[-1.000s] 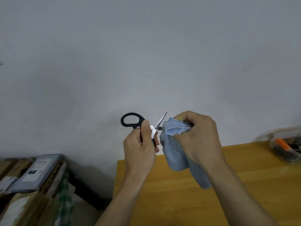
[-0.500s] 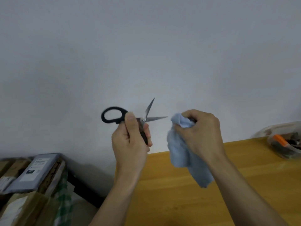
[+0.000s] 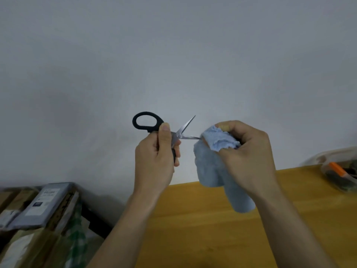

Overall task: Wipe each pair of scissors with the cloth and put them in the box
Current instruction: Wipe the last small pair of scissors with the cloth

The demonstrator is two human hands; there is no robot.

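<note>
Cloth [image 3: 212,167] back against scissors [image 3: 181,130] blade.

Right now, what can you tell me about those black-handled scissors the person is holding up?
The scissors have black, plastic-looking handles and short, shiny metal blades. They are held in the air in front of a pale wall, above the edge of a wooden table. The left hand grips the lower handle; the upper loop is free. The blades are spread: one points up and right, the other is level, its tip touching the blue cloth bunched in the right hand.

We see a plain storeroom or workroom: a bare grey wall [image 3: 173,55], a wooden table [image 3: 202,229], and stacked cardboard boxes [image 3: 29,238] holding grey parcels [image 3: 41,204].
</note>
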